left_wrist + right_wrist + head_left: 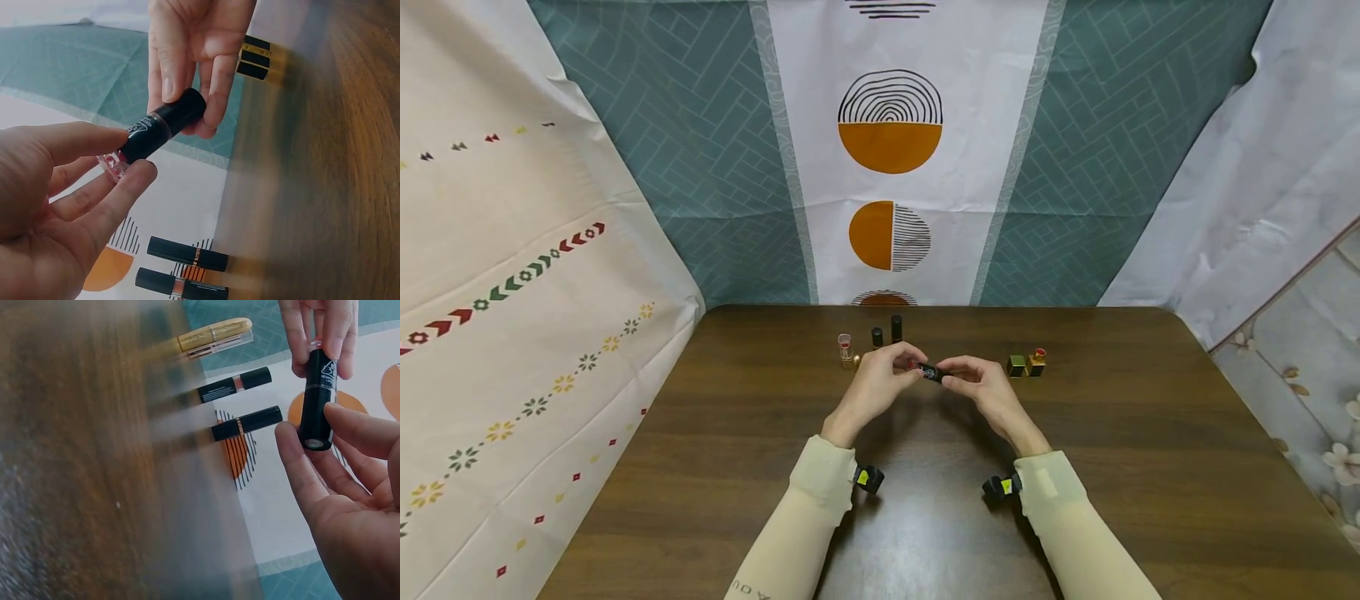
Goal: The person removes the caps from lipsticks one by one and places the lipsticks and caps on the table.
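Observation:
Held tilted between both hands above the table is a black lipstick with white print and a clear, pinkish faceted end. My left hand pinches the printed part near that clear end, thumb on one side and fingers on the other. At the plain black end, the thumb and fingers of my right hand grip the tube. The left wrist view shows a thin seam around the lipstick between the two grips. In the right wrist view the lipstick points its round black end toward the camera.
Behind my left hand stand two black lipstick tubes, a gold tube and a clear-capped lipstick. Right of my right hand are a dark gold-edged cap and an uncapped red lipstick. Patterned cloth hangs behind the table.

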{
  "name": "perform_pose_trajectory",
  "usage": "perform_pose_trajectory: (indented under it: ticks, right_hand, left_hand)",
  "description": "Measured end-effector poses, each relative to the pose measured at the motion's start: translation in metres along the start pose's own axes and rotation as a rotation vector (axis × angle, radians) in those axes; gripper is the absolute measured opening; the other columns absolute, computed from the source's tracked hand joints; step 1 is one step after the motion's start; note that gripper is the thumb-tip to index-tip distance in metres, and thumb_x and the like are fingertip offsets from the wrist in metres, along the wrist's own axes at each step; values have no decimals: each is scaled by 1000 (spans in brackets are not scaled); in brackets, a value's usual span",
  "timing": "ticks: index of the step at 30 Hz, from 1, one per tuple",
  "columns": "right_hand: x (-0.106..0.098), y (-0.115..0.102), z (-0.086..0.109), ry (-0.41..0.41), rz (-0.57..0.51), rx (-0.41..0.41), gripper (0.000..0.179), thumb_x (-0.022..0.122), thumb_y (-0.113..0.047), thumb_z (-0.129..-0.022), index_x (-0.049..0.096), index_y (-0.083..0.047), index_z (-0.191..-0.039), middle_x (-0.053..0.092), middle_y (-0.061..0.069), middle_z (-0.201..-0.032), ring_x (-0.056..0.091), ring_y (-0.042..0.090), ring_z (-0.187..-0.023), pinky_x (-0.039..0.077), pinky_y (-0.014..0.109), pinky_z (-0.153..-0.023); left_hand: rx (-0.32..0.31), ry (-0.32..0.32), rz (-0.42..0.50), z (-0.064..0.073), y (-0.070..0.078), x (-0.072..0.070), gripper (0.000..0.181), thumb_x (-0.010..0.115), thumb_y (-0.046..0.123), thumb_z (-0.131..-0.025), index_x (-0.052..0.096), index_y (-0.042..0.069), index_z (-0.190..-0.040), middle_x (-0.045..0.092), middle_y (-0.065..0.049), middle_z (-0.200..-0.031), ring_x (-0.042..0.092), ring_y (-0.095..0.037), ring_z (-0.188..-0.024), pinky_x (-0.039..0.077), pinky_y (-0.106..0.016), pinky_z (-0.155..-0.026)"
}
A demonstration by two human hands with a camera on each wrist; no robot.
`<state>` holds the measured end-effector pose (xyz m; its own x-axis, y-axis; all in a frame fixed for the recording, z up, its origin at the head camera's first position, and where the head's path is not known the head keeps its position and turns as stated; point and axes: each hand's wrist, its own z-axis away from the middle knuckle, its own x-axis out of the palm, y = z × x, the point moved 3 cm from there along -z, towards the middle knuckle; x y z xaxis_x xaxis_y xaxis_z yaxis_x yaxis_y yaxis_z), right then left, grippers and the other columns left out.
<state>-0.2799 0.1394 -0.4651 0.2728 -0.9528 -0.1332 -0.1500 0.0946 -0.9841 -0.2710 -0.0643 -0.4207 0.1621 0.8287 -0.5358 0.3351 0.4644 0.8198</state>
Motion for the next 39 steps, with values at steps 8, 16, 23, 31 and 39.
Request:
perform_pose_trajectory:
  ticks: [8,16,23,31,39]
  right_hand:
    - [-6,-3,0,8,52,-14,28,72,-4,-98,71,7,-123,69,25,-121,68,17,-102,54,25,-87]
    - [-13,-6,-2,-30,152,-22,27,72,-6,-99,72,3,-123,70,21,-122,68,28,-108,54,27,-88]
    - [-16,-12,-3,-48,221,-49,25,73,-6,-98,73,0,-121,73,17,-118,69,22,-102,56,27,-84]
    - [-17,-19,-3,-59,260,-59,23,73,-7,-98,74,-1,-120,73,14,-116,69,25,-101,57,28,-83]
    - [-19,-27,-2,-94,268,-50,24,73,-10,-98,74,-3,-122,73,15,-119,70,28,-106,58,50,-90]
  left_hand:
    - [27,-27,-39,-1,-1,3,20,73,7,-98,76,8,-118,72,-7,-112,71,-21,-100,59,-38,-90]
    - [29,-36,-81,-4,-1,7,19,75,9,-97,78,10,-115,70,-4,-105,69,-18,-96,59,-34,-85]
    - [31,-38,-57,-4,1,7,19,79,11,-94,78,11,-113,71,-2,-102,70,-18,-95,59,-34,-84]
    - [23,-34,-65,-5,-1,9,20,79,14,-94,76,13,-113,73,1,-104,70,-15,-93,59,-34,-84]
    - [21,-20,-46,-6,-5,9,20,80,18,-93,77,16,-113,74,2,-102,70,-11,-91,59,-31,-80]
